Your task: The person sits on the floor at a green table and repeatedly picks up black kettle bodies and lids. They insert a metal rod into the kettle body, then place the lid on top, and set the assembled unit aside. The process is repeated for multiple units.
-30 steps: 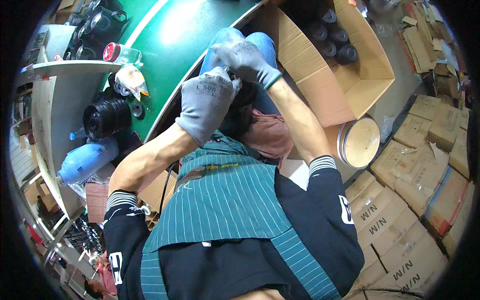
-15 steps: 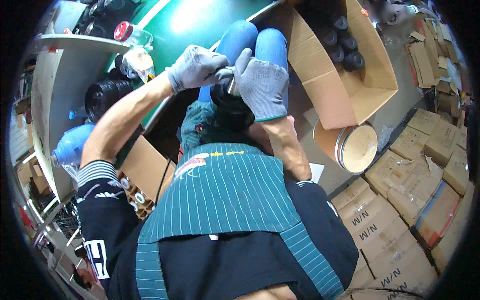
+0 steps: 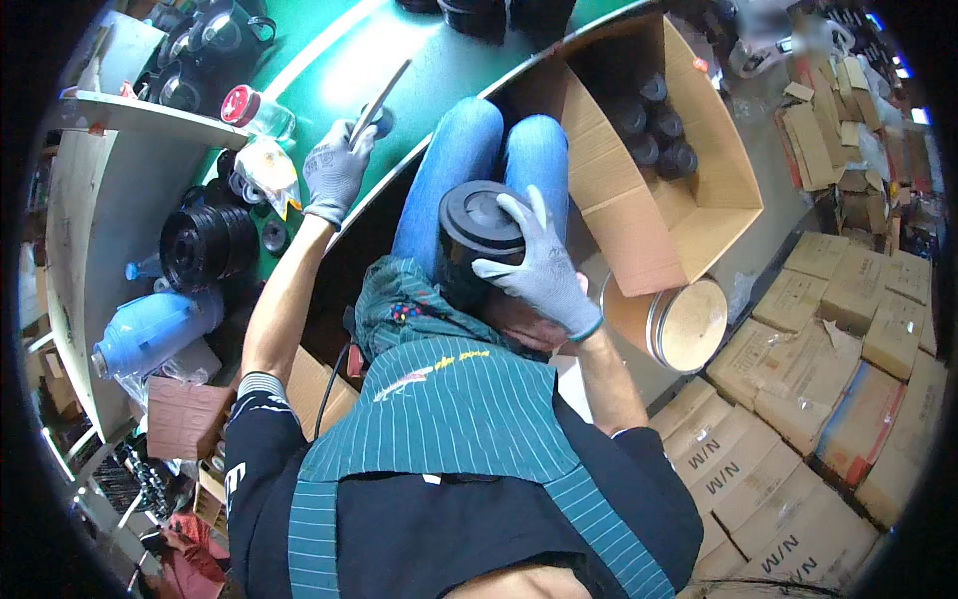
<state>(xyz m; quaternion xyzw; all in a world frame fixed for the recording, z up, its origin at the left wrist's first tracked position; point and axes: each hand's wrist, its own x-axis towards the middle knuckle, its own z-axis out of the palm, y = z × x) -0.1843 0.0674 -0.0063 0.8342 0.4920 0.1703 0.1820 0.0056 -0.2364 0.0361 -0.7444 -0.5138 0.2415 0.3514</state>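
My left hand (image 3: 335,178), in a grey knit glove, is raised over the green table and closed around a thin, flat metal tool (image 3: 387,93) pointing up and to the right. A small round piece beside that grip is too unclear to name. On my lap, against the blue jeans, rests a black cylinder (image 3: 482,216) with a stepped, lid-like round top. My gloved right hand (image 3: 547,272) grips its right side, thumb low and fingers over the rim. Part of the cylinder's lower side is hidden behind that hand and the apron.
An open carton (image 3: 639,235) on my right holds several black cylindrical parts (image 3: 667,125). Beside it stands a round drum (image 3: 694,324), with stacked cartons (image 3: 788,399) further right. The green table (image 3: 369,50) carries a red-lidded jar (image 3: 261,112) and black ribbed parts (image 3: 208,243).
My left hand has left the cylinder and moved left and outward with the metal tool. My right hand has shifted down to the cylinder's side, and its round top now shows.
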